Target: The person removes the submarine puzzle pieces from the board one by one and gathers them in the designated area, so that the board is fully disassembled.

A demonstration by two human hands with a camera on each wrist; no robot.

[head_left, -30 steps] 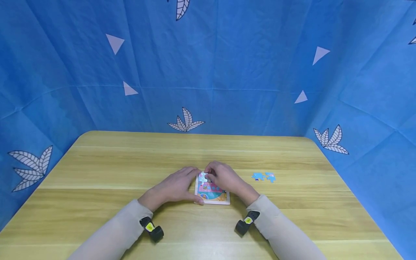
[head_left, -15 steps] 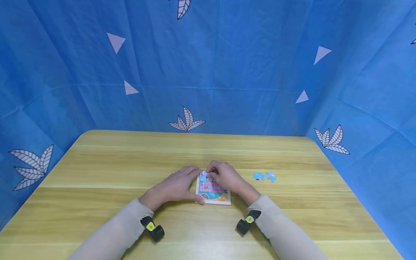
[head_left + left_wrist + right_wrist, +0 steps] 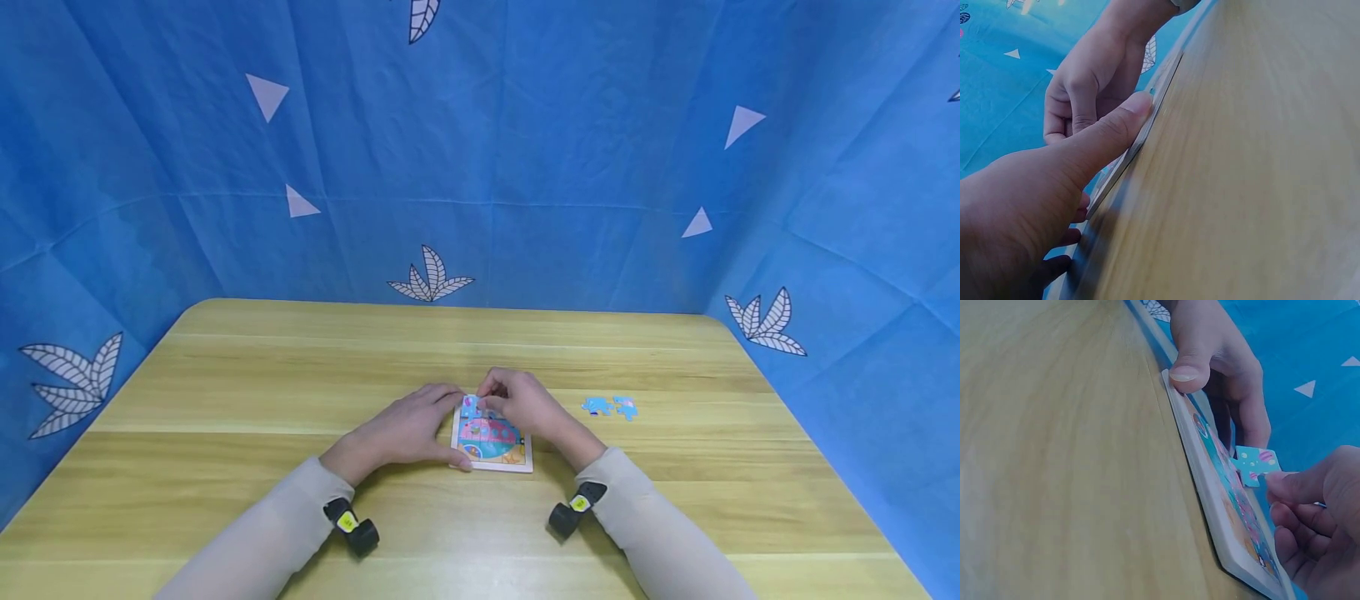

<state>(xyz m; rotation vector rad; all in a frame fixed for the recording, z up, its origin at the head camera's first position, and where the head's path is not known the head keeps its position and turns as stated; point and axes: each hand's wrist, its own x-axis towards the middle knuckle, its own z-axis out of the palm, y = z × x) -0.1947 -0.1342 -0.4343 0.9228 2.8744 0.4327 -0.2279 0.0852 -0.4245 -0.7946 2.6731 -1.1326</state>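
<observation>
Head: spread left hand [image 3: 408,429] grips puzzle [image 3: 491,450], right hand [image 3: 522,407] pinches piece [image 3: 470,407].

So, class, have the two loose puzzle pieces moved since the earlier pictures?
No: judged by the table's far edge in the head view, the loose puzzle pieces stayed put.

A puzzle board [image 3: 495,468] is lying on a table [image 3: 240,375], with a left hand [image 3: 405,429] resting along its left side, thumb at the near left corner. Across from it on the right, a right hand [image 3: 525,408] is holding a puzzle piece [image 3: 1254,464] at the board's far left part. Farther right, two loose pieces [image 3: 597,407] are sitting just beside each other. A backdrop [image 3: 487,150] is hanging behind the table's far edge.
</observation>
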